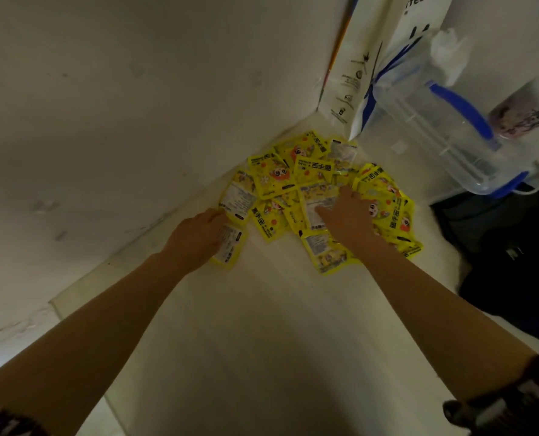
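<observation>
Several small yellow packets (272, 180) with cartoon prints lie heaped in the far corner of a white table (246, 325), against the wall. My left hand (198, 234) rests at the heap's left edge, its fingers on a packet (230, 247) that lies label side up. My right hand (346, 215) lies flat on the middle of the heap, fingers spread over a packet showing its white label (317, 204). Both arms reach forward from the bottom of the view.
A white paper bag (350, 73) stands in the corner behind the heap. A clear plastic box with blue handles (444, 136) sits to the right of it. A dark bag (513, 262) lies at the table's right edge. The wall runs along the left.
</observation>
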A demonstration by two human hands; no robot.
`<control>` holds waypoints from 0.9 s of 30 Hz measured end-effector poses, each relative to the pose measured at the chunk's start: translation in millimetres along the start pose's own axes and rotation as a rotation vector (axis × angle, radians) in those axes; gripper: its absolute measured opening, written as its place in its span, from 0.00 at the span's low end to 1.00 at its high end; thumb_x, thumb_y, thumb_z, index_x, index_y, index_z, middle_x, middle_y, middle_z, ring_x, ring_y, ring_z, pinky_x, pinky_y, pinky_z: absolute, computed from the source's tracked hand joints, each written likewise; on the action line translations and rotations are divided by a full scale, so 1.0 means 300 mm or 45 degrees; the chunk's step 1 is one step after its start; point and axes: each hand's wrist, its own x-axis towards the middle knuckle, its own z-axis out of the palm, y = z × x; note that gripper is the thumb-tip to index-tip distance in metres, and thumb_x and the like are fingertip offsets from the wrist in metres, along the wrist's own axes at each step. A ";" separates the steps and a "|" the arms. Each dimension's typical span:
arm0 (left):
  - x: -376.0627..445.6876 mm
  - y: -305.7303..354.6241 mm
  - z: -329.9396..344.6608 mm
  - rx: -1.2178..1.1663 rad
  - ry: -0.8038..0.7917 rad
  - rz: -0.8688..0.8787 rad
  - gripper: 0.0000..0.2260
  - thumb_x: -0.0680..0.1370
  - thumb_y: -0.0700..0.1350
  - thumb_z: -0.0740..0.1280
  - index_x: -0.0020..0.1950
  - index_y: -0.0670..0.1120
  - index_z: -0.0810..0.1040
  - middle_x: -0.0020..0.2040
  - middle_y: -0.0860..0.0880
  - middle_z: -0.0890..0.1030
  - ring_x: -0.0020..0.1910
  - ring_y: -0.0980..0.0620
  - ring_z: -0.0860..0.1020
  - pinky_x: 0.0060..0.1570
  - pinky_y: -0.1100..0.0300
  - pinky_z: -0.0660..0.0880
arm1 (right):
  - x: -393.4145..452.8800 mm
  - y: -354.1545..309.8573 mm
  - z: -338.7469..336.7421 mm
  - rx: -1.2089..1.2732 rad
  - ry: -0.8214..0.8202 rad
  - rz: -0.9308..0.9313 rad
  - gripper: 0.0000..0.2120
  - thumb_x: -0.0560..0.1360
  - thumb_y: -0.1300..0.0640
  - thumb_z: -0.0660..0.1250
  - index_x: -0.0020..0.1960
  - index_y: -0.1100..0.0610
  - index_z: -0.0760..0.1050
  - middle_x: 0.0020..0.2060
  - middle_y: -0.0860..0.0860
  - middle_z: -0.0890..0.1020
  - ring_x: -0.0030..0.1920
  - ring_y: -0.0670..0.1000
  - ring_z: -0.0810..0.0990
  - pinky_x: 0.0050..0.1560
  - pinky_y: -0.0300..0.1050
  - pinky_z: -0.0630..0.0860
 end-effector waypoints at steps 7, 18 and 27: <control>-0.021 -0.034 -0.002 -0.011 -0.024 -0.054 0.24 0.77 0.49 0.66 0.71 0.46 0.67 0.68 0.46 0.70 0.64 0.45 0.70 0.60 0.52 0.67 | 0.024 -0.004 0.025 -0.096 0.030 0.074 0.40 0.72 0.39 0.66 0.70 0.67 0.60 0.66 0.65 0.67 0.67 0.67 0.64 0.68 0.58 0.60; -0.102 -0.026 0.052 -0.208 -0.079 -0.300 0.19 0.76 0.47 0.68 0.64 0.42 0.73 0.58 0.43 0.71 0.59 0.43 0.71 0.55 0.54 0.69 | -0.052 0.042 0.059 0.091 0.028 0.068 0.32 0.71 0.48 0.71 0.66 0.64 0.65 0.63 0.64 0.70 0.66 0.65 0.67 0.63 0.57 0.68; -0.119 -0.010 0.026 -0.504 -0.214 -0.476 0.21 0.75 0.50 0.71 0.64 0.46 0.68 0.53 0.41 0.76 0.44 0.45 0.77 0.37 0.56 0.76 | -0.120 0.085 0.043 0.264 -0.117 -0.027 0.21 0.75 0.58 0.67 0.65 0.63 0.66 0.58 0.59 0.76 0.58 0.60 0.76 0.46 0.47 0.68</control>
